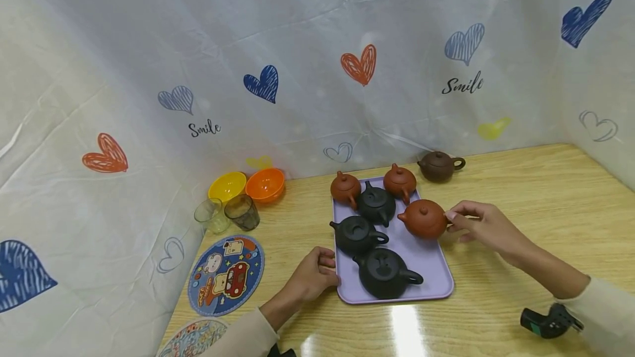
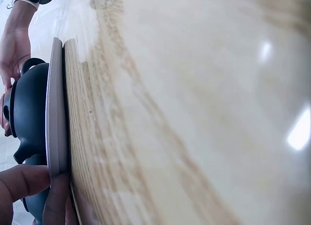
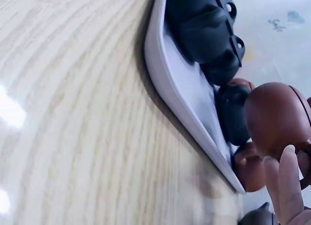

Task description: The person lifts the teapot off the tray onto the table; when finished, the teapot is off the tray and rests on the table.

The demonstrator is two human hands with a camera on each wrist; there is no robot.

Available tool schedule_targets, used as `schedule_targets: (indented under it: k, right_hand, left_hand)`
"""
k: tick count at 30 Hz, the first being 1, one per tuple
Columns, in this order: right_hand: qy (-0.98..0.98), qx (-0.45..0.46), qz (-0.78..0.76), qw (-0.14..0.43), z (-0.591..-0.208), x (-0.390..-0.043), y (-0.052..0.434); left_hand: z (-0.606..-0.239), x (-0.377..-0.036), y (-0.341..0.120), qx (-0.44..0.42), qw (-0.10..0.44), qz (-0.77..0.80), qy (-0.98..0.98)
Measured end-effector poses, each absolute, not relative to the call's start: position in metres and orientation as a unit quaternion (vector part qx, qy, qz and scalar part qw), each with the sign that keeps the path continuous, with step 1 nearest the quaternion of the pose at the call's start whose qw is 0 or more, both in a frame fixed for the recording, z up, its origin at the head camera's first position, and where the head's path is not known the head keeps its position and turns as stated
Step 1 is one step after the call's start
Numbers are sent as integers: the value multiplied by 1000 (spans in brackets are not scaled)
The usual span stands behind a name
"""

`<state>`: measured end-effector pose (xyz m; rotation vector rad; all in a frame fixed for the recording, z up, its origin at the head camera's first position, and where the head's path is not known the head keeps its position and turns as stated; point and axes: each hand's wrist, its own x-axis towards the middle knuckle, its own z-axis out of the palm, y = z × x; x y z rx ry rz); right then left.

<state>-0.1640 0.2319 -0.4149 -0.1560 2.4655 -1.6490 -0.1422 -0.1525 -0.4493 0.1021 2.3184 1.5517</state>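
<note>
My right hand pinches the handle of a large reddish-brown clay teapot. The right wrist view shows this teapot held above the lilac tray, fingertips against its lower side by the handle. With thumb and fingers my left hand grips the left rim of the tray. On the tray stand a large black teapot at the front, two other black teapots behind it, and two small reddish-brown teapots along the back.
A dark brown teapot stands on the table behind the tray. To the left are a yellow bowl, an orange bowl, two glasses and a round blue cartoon mat. A curtain with hearts hangs behind the table.
</note>
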Motion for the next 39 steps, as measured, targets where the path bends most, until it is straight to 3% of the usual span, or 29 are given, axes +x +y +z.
schedule_targets:
  k: [19, 39]
  right_hand:
    - [818, -88, -566, 57, -399, -195, 279]
    - [840, -50, -528, 110, -426, -236, 317]
  left_hand:
    - [-450, -143, -153, 37, 175, 549, 817]
    - [-451, -143, -153, 37, 181, 543, 819]
